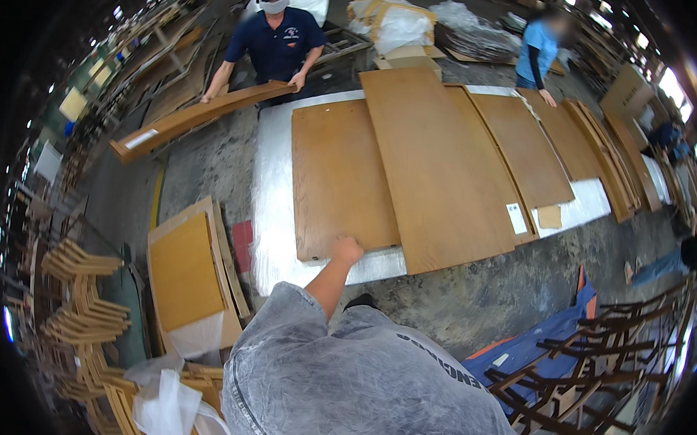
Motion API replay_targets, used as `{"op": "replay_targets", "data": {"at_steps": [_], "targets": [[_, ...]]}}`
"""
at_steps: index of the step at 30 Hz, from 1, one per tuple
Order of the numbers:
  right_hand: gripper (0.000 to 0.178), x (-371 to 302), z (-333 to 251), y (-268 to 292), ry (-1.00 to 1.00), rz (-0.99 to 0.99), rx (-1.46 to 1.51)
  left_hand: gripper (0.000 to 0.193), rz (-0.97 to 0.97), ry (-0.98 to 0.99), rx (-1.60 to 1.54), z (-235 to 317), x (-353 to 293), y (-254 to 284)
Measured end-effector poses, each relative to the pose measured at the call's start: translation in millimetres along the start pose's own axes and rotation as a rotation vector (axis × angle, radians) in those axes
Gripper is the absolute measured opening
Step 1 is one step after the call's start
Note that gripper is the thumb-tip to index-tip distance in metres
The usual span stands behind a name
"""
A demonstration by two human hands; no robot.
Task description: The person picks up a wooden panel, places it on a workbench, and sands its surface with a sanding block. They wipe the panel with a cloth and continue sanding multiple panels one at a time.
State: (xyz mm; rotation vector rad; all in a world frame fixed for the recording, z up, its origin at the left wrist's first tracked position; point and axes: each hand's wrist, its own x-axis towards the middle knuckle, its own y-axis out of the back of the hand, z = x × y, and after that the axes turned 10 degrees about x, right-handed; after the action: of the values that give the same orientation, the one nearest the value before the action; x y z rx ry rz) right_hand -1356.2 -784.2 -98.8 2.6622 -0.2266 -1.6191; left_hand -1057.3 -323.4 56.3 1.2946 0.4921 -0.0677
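Observation:
My left hand [347,250] reaches out to the near edge of a flat brown wooden panel [339,174], its fingers curled at that edge. The panel lies on a silvery-white sheeted surface [270,237]. To its right a larger wooden panel [436,175] lies at an angle, overlapping its neighbours, with a white label [516,219] near its close end. My right hand is out of view; only a strip of skin shows at the lower edge.
Across the surface a co-worker [278,39] in a navy shirt holds a long wooden board [201,118]. Another person [536,51] in light blue touches a farther panel [562,137]. Curved wooden frames [84,307] stack at left; dark chair frames [591,352] and a blue sheet [533,342] lie right.

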Motion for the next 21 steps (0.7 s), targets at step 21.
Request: {"op": "replay_targets", "data": {"at_steps": [21], "targets": [[0.037, 21, -211, -104, 0.046, 0.002, -0.01, 0.039, 0.677, 0.575, -0.587, -261, -46, 20]]}}
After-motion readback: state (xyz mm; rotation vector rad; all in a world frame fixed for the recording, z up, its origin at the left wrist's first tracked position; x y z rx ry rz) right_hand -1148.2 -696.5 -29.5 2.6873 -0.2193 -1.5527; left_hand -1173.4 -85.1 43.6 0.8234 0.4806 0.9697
